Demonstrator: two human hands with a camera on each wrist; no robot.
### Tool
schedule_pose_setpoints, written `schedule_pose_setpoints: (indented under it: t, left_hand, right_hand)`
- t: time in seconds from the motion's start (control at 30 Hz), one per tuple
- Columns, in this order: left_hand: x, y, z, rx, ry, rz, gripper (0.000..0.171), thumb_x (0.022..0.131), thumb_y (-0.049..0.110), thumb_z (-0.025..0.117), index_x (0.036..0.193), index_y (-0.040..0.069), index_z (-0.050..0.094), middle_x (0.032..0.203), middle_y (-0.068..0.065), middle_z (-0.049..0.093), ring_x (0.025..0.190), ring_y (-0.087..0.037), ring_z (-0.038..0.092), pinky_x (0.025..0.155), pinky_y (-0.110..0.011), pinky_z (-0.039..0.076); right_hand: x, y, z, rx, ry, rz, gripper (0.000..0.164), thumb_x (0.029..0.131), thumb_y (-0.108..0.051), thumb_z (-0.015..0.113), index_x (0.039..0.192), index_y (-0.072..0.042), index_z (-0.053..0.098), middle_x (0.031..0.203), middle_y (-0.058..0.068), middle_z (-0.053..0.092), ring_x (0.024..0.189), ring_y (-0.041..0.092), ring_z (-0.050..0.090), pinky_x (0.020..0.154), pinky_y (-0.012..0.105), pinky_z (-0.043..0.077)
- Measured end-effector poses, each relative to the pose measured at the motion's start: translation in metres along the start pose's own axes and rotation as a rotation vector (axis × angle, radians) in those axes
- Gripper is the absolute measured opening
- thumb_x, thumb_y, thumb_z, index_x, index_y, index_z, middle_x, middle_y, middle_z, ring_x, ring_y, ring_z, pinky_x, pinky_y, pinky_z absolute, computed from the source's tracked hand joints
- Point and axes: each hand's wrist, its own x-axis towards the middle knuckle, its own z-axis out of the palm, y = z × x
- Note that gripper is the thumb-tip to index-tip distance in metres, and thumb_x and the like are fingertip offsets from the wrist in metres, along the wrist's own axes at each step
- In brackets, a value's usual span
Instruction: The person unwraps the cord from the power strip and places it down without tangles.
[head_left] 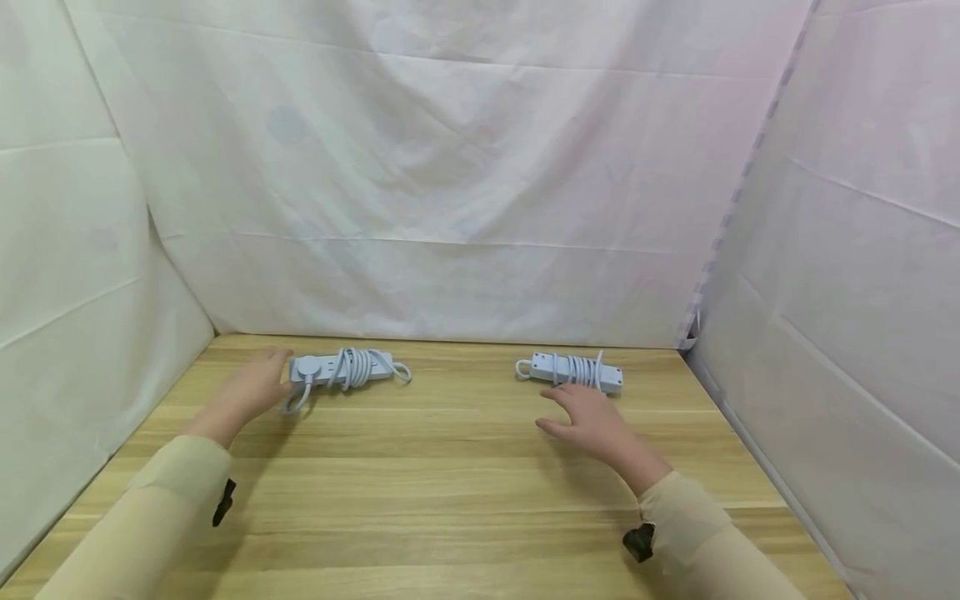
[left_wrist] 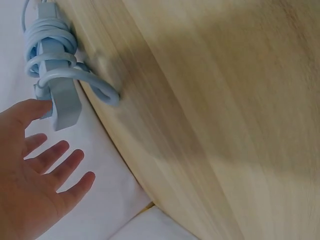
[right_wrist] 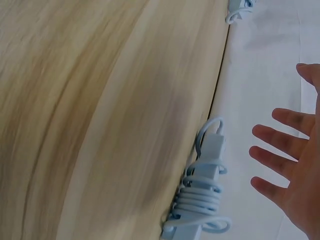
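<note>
Pale blue plastic forms the left power strip (head_left: 327, 367) and the right power strip (head_left: 562, 368): on a clock laid over the wooden table (head_left: 465, 500), they lie near eleven and one. The left cord (head_left: 358, 368) and right cord (head_left: 582, 372) are wound around them, probably so they do not sprawl. At the left strip's nine o'clock end sits a plug (head_left: 307, 368), perhaps to keep the cord's end fixed. Your left hand (head_left: 258, 387) is beside this end, fingers spread; whether your thumb touches, one cannot tell. Your right hand (head_left: 592, 421), fingers also apart, grips nothing, at its strip's six o'clock side.
</note>
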Motion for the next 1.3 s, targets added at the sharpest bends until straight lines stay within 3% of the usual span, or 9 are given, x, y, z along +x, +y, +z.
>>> schedule_pose_setpoints:
  t: [0.43, 0.7, 0.93, 1.3]
  left_hand:
    - [0.015, -0.003, 0.013, -0.025, -0.025, -0.009, 0.063, 0.089, 0.006, 0.063, 0.139, -0.018, 0.032, 0.131, -0.043, 0.040, 0.116, -0.058, 0.042, 0.096, -0.066, 0.034]
    - [0.023, -0.007, 0.018, -0.045, -0.044, 0.010, 0.056, 0.089, 0.000, 0.062, 0.135, -0.016, 0.035, 0.127, -0.041, 0.046, 0.114, -0.055, 0.048, 0.095, -0.064, 0.037]
    - [0.020, -0.007, 0.016, -0.064, -0.023, 0.023, 0.044, 0.087, -0.001, 0.066, 0.123, -0.013, 0.044, 0.118, -0.037, 0.053, 0.108, -0.054, 0.052, 0.091, -0.063, 0.040]
    - [0.016, -0.011, 0.021, -0.084, -0.012, 0.088, 0.049, 0.082, 0.002, 0.072, 0.122, -0.016, 0.050, 0.114, -0.036, 0.057, 0.107, -0.054, 0.052, 0.091, -0.064, 0.039]
  right_hand:
    - [0.014, -0.021, 0.009, 0.071, -0.092, 0.028, 0.054, 0.095, -0.048, 0.057, 0.135, -0.012, 0.057, 0.134, 0.008, 0.057, 0.123, 0.029, 0.052, 0.101, 0.048, 0.039]
    - [0.015, -0.029, 0.012, 0.082, -0.087, 0.010, 0.051, 0.095, -0.047, 0.058, 0.132, -0.012, 0.060, 0.130, 0.008, 0.058, 0.120, 0.030, 0.053, 0.100, 0.048, 0.040]
    - [0.020, -0.032, 0.014, 0.123, -0.104, 0.038, 0.051, 0.096, -0.048, 0.055, 0.133, -0.014, 0.059, 0.133, 0.007, 0.057, 0.123, 0.029, 0.051, 0.101, 0.049, 0.038]
    - [0.025, -0.038, 0.013, 0.135, -0.105, 0.032, 0.049, 0.096, -0.046, 0.056, 0.133, -0.014, 0.059, 0.133, 0.008, 0.057, 0.123, 0.029, 0.052, 0.102, 0.048, 0.038]
